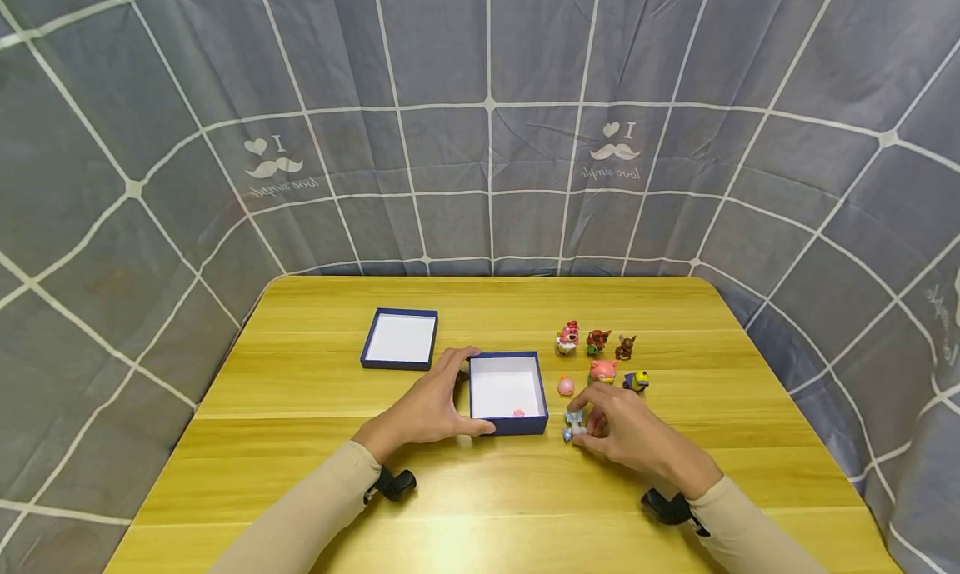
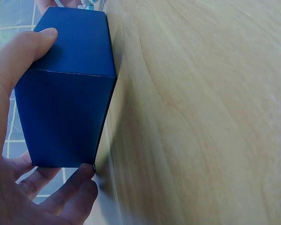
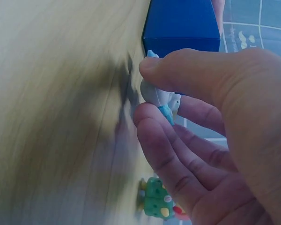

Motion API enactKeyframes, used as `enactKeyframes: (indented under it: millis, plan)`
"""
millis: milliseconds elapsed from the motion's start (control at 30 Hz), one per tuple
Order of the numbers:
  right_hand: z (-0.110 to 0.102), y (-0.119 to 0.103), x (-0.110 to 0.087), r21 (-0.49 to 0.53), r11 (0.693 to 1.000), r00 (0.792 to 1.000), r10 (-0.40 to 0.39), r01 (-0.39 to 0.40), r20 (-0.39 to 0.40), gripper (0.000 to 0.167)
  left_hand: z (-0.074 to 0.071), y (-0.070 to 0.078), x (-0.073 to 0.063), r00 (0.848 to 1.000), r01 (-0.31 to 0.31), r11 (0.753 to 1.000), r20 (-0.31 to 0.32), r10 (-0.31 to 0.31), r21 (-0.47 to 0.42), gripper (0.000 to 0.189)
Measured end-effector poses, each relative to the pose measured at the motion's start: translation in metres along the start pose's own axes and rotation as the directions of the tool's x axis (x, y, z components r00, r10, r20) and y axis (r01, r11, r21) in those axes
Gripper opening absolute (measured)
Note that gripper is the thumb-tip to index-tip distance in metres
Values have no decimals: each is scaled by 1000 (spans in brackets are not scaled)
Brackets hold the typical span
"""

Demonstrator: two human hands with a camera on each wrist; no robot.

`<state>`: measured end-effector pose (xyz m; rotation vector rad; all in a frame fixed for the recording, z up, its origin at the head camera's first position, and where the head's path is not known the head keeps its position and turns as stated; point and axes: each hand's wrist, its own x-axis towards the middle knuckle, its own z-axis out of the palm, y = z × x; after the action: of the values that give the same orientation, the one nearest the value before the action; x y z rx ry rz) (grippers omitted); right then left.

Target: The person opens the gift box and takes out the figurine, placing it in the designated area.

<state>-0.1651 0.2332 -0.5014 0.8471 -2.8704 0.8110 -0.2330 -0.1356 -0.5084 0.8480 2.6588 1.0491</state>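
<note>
An open dark-blue box [image 1: 502,381] with a white inside stands on the table, a small pink piece [image 1: 519,412] near its front wall. My left hand [image 1: 429,403] grips this box from the left, thumb on the front wall and fingers at the back, as the left wrist view also shows. To the right of the box, my right hand [image 1: 628,428] pinches a small light-blue and white toy figurine [image 3: 154,93] between thumb and fingers. In the right wrist view its shadow falls on the table close by. Part of the figurine is hidden by the thumb.
The box's lid [image 1: 401,339] lies inside-up at the back left. Behind my right hand stand several toy figurines: a small pink one [image 1: 566,386], a larger pink one [image 1: 602,371], a yellow and dark-blue one [image 1: 637,381], and a back row with a red-topped one [image 1: 567,338] and two brown ones [image 1: 597,341].
</note>
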Motion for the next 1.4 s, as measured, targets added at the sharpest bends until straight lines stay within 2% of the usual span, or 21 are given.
enactKeyframes:
  millis: [267, 1400]
  plan:
    - [1, -1, -1, 8, 1000, 999, 20, -20, 25, 32, 0, -1, -1, 1000, -3, 1000, 2, 3, -2, 127]
    - [1, -1, -2, -4, 1000, 999, 0, 0, 34, 33, -1, 0, 0, 1000, -9, 1000, 3, 9, -2, 126]
